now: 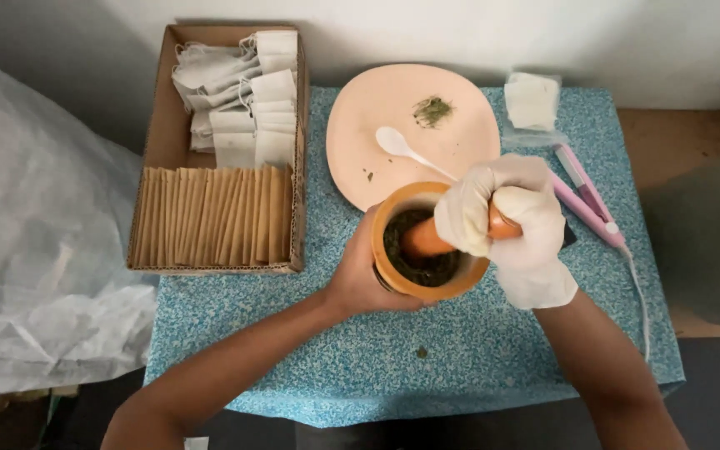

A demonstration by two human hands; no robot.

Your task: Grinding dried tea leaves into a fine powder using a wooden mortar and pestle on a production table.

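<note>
blue speckled table (477, 358) fills my view — on it an orange mortar (427, 287) of dark herbs at centre; my bare left hand (360, 279) cups its side, my gloved right hand (514, 217) fists around the pestle (427, 239) inside it.

The tabletop (493, 350) wore a blue cover speckled with white. The mortar (423, 243) was orange-brown wood, its contents dark green, and the pestle (423, 240) matched it in orange. The right hand (510, 218) wore a white glove; the left hand (360, 275) was bare. The plate (460, 142) was pale peach, carrying a white spoon (400, 145) and a green herb pile (432, 110). The cardboard box (158, 125) was brown, holding white sachets (247, 100) and tan envelopes (214, 215). A pink sealer (587, 198) lay alongside.
</note>
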